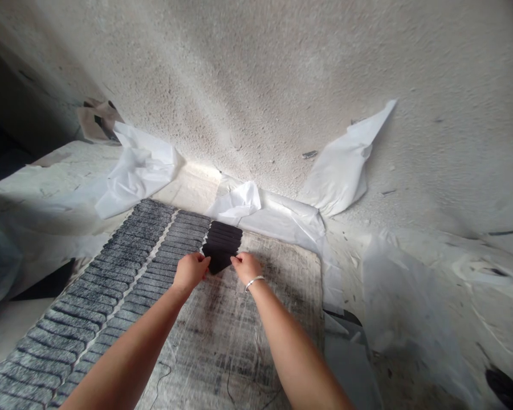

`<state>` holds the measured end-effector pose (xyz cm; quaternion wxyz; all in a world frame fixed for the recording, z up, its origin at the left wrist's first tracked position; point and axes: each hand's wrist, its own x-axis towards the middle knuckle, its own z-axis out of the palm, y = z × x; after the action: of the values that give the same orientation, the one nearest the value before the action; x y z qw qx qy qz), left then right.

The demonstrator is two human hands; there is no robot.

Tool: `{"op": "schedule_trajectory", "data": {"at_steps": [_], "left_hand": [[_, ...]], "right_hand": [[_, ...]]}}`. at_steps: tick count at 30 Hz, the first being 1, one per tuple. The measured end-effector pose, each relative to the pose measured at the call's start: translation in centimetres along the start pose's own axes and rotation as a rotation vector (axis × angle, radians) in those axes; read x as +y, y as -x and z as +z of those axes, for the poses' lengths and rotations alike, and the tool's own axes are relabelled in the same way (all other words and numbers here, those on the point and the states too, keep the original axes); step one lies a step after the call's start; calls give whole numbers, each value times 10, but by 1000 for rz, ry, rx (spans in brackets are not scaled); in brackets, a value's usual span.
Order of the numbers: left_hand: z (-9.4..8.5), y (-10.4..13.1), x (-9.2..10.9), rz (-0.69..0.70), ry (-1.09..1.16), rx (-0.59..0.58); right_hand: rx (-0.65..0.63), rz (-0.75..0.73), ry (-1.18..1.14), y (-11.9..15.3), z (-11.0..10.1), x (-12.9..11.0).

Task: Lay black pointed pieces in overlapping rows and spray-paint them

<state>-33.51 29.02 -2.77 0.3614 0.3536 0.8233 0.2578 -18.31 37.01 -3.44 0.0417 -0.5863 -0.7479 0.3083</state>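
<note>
Between the two hands: black strip (219,259), over the board (288,267). Left hand (191,270) pinches its left edge, right hand (247,267) its right edge, fingertips closed narrow on both. Just beyond the hands, black rows (225,230) overlap in a short block. Left of the left hand, two grey columns (119,250) run toward the near side; look done, though the left forearm hides part. Black column looks barely begun, far end only. Nearer than the hands, stained board face shows, loose threads (161,376) on it; likely what's left.

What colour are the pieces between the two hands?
The pieces are black; the head view shows them.
</note>
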Motion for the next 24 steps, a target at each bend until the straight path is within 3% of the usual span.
{"op": "schedule_trajectory", "data": {"at_steps": [8,18,24], "left_hand": [[1,0,2,11,-134,25],[6,-5,6,38,-464,66],[3,3,6,64,-537,164]], "right_hand": [[-19,35,59,-1,1,-3],[-51,51,156,-2,1,-9],[7,120,237,4,-9,-18]]}}
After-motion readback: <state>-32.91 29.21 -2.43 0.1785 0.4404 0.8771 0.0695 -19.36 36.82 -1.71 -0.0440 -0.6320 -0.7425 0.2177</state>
